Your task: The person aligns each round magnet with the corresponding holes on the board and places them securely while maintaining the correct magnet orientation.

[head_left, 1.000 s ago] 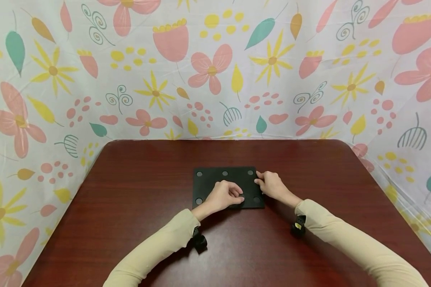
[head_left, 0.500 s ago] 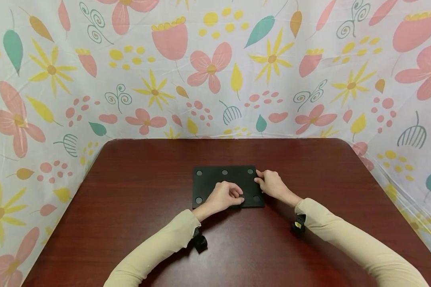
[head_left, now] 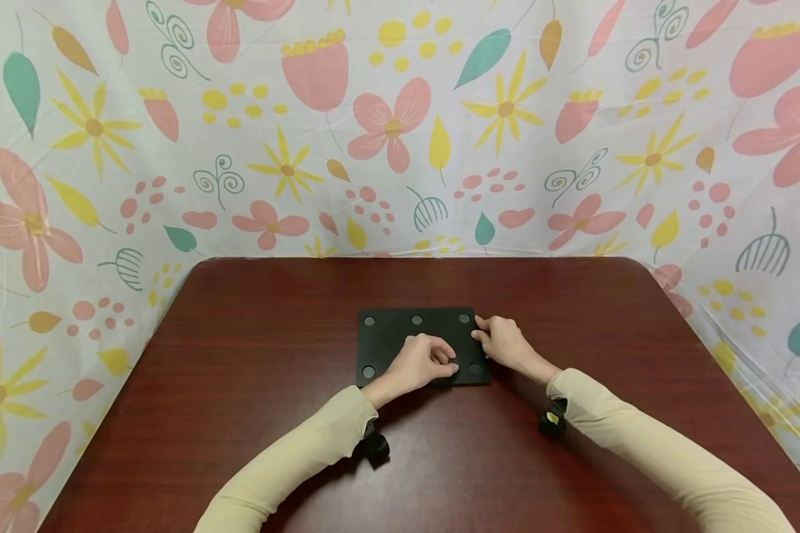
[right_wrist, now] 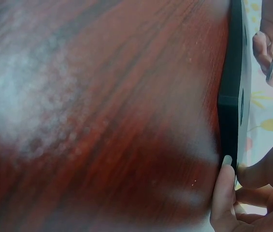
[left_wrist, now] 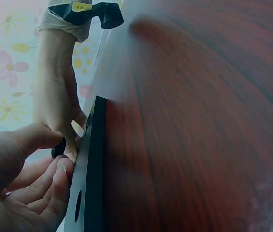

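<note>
A flat black board (head_left: 390, 342) with round recesses along its edges lies on the table. Over its front right part is my left hand (head_left: 416, 364), thumb and fingertips pinching a small thin black disc (left_wrist: 58, 148). That disc stands on edge between the fingers, just above the board's face, and shows also as a dark sliver (right_wrist: 270, 71) in the right wrist view. My right hand (head_left: 507, 342) grips the right edge of the board, one fingertip (right_wrist: 227, 166) against its side wall. The left hand covers the front middle of the board in the head view.
The dark red wooden table (head_left: 273, 318) extends around the board on all sides. A floral curtain (head_left: 400, 148) hangs behind and beside the table. Each wrist carries a small black camera, the left camera (head_left: 375, 447) hanging low near the tabletop.
My left hand has shifted slightly to the right over the board, the disc still pinched. My right hand and the board have stayed in place.
</note>
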Action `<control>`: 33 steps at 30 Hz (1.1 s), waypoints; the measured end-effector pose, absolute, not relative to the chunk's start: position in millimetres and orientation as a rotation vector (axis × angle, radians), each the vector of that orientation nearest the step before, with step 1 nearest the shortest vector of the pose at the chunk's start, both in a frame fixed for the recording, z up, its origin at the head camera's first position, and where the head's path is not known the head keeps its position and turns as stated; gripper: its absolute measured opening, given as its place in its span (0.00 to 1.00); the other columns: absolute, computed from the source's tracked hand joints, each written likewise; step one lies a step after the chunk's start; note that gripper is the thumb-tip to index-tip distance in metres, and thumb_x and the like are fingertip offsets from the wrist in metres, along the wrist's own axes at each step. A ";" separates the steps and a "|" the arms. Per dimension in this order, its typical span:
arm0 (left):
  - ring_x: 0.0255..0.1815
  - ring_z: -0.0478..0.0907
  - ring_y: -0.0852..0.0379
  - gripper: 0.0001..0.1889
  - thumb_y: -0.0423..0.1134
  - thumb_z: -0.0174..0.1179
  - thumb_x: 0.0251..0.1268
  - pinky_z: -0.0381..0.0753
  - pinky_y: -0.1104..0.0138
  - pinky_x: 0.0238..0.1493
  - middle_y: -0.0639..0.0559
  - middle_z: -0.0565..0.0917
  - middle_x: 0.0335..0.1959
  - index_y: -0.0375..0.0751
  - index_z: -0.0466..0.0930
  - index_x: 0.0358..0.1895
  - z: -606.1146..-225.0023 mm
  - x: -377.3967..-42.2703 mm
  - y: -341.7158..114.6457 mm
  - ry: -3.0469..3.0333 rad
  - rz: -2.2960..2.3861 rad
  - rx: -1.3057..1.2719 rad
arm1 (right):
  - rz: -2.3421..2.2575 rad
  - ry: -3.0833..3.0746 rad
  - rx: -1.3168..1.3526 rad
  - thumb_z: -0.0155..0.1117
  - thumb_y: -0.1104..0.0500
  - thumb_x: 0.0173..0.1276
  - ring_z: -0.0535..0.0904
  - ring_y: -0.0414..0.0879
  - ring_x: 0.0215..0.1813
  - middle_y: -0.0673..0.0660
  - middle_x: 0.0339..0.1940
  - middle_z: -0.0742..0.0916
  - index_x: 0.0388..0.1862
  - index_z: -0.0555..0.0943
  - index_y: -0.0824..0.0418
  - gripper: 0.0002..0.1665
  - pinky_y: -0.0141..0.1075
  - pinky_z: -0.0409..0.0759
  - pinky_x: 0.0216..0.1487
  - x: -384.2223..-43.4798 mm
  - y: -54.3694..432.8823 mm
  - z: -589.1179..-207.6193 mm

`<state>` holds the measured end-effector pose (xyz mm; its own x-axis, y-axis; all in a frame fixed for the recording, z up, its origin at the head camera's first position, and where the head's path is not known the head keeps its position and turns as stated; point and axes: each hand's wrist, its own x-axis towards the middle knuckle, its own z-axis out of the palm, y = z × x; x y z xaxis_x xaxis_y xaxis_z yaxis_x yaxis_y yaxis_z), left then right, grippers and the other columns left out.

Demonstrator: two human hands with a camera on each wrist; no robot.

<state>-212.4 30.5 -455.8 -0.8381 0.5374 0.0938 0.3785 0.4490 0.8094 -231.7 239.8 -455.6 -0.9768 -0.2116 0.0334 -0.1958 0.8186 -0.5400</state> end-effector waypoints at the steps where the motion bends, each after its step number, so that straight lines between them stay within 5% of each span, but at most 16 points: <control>1: 0.28 0.82 0.63 0.08 0.36 0.69 0.58 0.79 0.76 0.33 0.49 0.88 0.31 0.39 0.87 0.39 -455.5 -212.3 31.3 2.519 1.340 0.805 | -0.878 2.967 -0.336 0.56 0.65 0.72 0.76 0.40 0.15 0.76 0.56 0.80 0.63 0.70 0.78 0.25 0.30 0.74 0.18 -231.6 239.9 -455.9; 33: 0.27 0.79 0.69 0.07 0.38 0.71 0.56 0.76 0.80 0.33 0.55 0.87 0.28 0.42 0.88 0.37 -449.8 -209.8 53.8 2.581 1.197 0.839 | -0.898 2.963 -0.333 0.57 0.65 0.72 0.75 0.41 0.13 0.76 0.56 0.79 0.63 0.70 0.79 0.25 0.29 0.73 0.17 -232.1 240.1 -455.2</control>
<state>-209.8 53.8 -449.8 -0.8259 0.5587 0.0750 0.4182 0.5180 0.7462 -232.1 240.1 -455.2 -0.9767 -0.2115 0.0354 -0.1956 0.8109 -0.5515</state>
